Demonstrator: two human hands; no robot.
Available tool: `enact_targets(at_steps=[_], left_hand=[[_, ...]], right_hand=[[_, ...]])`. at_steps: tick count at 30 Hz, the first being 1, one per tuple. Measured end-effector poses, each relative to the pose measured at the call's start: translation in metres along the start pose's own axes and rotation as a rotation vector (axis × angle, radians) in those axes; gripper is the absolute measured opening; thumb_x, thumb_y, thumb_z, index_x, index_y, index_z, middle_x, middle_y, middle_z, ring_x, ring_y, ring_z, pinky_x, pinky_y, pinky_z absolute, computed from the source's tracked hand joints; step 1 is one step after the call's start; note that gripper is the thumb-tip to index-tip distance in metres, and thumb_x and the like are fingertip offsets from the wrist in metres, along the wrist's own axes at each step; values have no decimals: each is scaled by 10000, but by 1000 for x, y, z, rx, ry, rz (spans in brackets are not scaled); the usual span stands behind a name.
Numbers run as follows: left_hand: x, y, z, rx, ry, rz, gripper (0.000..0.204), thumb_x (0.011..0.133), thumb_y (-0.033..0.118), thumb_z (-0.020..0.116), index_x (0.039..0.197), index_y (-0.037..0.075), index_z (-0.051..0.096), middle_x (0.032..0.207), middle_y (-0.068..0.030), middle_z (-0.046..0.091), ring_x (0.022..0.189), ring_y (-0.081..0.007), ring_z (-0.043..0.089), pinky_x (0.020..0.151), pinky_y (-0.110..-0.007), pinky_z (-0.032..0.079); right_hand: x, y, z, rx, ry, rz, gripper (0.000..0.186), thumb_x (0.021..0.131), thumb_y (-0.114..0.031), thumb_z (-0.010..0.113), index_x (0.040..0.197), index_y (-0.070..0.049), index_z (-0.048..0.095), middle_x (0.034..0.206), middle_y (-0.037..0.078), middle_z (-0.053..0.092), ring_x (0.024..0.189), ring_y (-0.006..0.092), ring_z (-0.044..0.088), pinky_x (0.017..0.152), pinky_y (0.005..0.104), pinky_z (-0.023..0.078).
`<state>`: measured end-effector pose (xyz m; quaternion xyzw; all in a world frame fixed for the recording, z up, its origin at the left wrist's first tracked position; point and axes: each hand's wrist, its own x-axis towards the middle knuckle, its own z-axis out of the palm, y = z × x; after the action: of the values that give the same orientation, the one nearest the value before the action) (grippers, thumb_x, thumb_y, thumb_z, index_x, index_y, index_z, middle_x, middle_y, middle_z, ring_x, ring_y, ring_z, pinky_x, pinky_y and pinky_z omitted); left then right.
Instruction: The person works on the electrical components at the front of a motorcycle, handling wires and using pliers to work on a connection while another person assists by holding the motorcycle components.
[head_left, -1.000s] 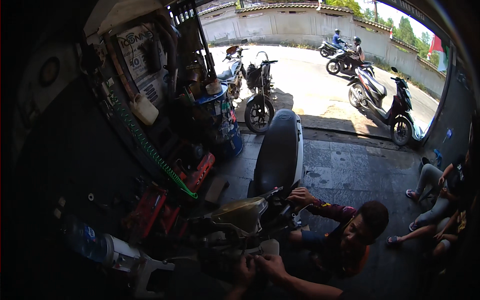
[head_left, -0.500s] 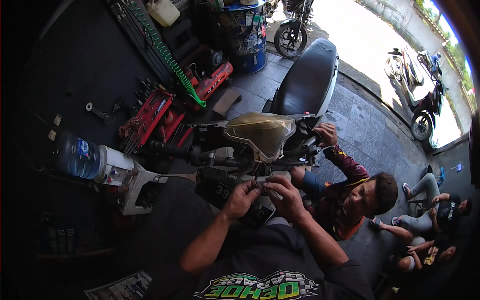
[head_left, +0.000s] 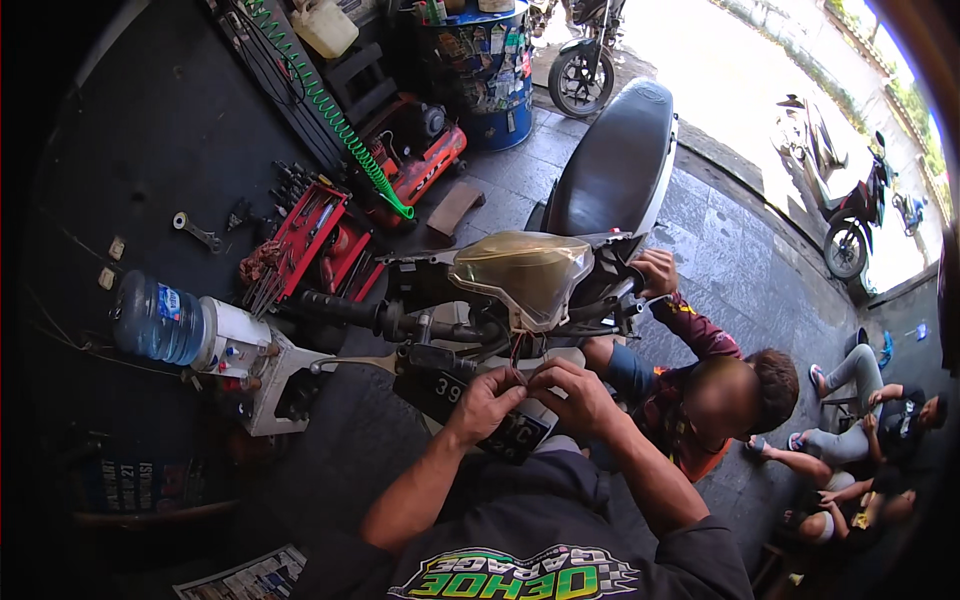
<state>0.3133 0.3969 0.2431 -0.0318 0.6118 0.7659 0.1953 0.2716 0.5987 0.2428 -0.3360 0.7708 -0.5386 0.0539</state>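
Hanging under the yellowish, clear plastic headlight [head_left: 522,272], thin reddish wires [head_left: 516,354] are pinched in the close-set fingertips of the left hand [head_left: 488,405] and the right hand [head_left: 575,393]. A flat black number plate [head_left: 514,438] is seen below. Both bare forearms [head_left: 418,490], mostly cut off a second ago, are shown more fully now.
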Motion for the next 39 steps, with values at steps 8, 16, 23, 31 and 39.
enact_targets(at_steps=[8, 16, 23, 31, 39], left_hand=[[-5, -8, 7, 433, 191, 334, 80, 882, 9, 673, 957, -15, 686, 906, -46, 677, 822, -116, 638, 774, -246, 506], [-21, 16, 21, 613, 166, 331, 215, 852, 5, 676, 1064, -30, 693, 983, -128, 718, 883, -194, 703, 772, -296, 549], [-21, 9, 16, 594, 155, 326, 174, 892, 36, 650, 1048, -32, 688, 928, -96, 723, 820, -124, 678, 736, -275, 541], [-19, -2, 21, 250, 189, 68, 123, 956, 78, 591, 1001, -10, 663, 844, -17, 675, 758, -43, 575, 703, -214, 481], [-27, -16, 39, 368, 343, 251, 132, 930, 68, 589, 996, -12, 670, 870, -73, 697, 778, -121, 645, 733, -278, 518]], right_hand=[[-17, 8, 11, 250, 3, 321, 142, 867, -105, 716, 959, -11, 663, 886, 82, 678, 810, 165, 650, 731, 304, 519], [-29, 13, 34, 493, 155, 515, 173, 900, -147, 699, 913, 12, 634, 791, 7, 637, 750, 59, 534, 661, 262, 470], [-28, -7, 38, 266, 220, 475, 162, 868, -128, 693, 908, 11, 619, 763, 56, 624, 701, 92, 546, 623, 271, 467], [-30, -14, 47, 149, 329, 316, 129, 836, -83, 672, 898, 7, 604, 801, 134, 647, 649, 217, 619, 610, 335, 500], [-32, -21, 53, 160, 430, 467, 135, 825, -93, 689, 877, 10, 619, 765, 133, 657, 656, 191, 622, 597, 315, 499]])
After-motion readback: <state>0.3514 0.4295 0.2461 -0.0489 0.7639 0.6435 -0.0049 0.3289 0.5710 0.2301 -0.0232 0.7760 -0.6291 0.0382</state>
